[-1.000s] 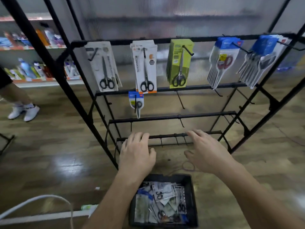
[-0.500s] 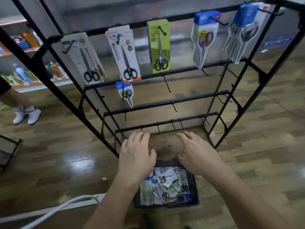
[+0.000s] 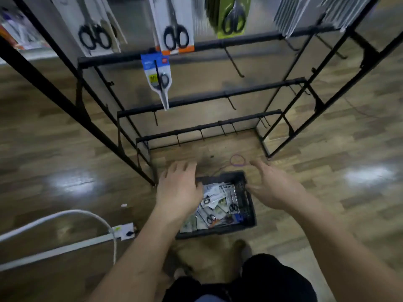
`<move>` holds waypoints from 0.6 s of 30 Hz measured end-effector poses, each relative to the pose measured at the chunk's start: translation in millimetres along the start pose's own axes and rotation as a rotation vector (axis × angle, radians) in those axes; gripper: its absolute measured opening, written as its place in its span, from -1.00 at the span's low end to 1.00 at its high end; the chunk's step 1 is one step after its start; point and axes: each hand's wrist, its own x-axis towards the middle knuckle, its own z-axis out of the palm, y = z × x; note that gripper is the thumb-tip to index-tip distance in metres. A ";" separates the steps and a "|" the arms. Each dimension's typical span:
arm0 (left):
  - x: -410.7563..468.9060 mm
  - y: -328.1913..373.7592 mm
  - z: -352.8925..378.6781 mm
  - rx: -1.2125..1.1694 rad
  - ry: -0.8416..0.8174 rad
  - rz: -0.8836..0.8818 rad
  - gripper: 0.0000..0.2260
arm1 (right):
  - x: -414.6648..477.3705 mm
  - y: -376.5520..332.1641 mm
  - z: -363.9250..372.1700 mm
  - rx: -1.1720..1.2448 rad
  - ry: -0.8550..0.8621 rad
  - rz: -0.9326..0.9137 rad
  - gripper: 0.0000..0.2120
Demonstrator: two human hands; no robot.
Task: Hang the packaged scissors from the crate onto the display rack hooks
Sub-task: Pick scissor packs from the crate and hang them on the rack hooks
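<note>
**Both hands over crate, nothing gripped**

Packaged scissors: a loose pile of carded packs lying flat and overlapping inside the black crate. Crate sits on the wood floor, just in front of the rack base.

Left hand: palm down, fingers straight and together, holding nothing. In view it covers the crate's left side. Can't tell if it touches the packs or the rim.

Right hand: also palm down, fingers extended and slightly spread, empty. It sits over the crate's right edge, thumb toward the mesh wall (frame is motion-blurred, so contact is unclear).

Display rack: black metal frame, several crossbars with hooks. Most hooks on the lower bars are bare.
- Second bar: one small blue-card pack hanging, tip pointing down.
- Top row, cut off by the frame edge: a white pack with black handles, a white pack with orange strip, a green pack, grey packs bunched at the right.

Floor: purple loop lying just behind the crate, between the hands. White cable runs to a white socket block to the left, well apart from the crate. Person's shoes and dark shorts at the bottom edge.
</note>
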 end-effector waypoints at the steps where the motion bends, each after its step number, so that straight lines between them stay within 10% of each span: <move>1: 2.9 -8.2 7.8 -0.005 -0.027 -0.012 -0.48 | 9.4 -2.2 6.0 -0.005 -0.030 0.010 -0.39; 9: 50.6 -61.9 133.4 -0.111 -0.137 -0.258 -0.50 | 151.1 13.7 97.4 -0.116 -0.294 -0.107 -0.40; 18: 208.9 -123.2 505.1 -0.307 -0.428 -0.472 -0.49 | 435.2 102.6 426.1 -0.172 -0.636 0.039 -0.80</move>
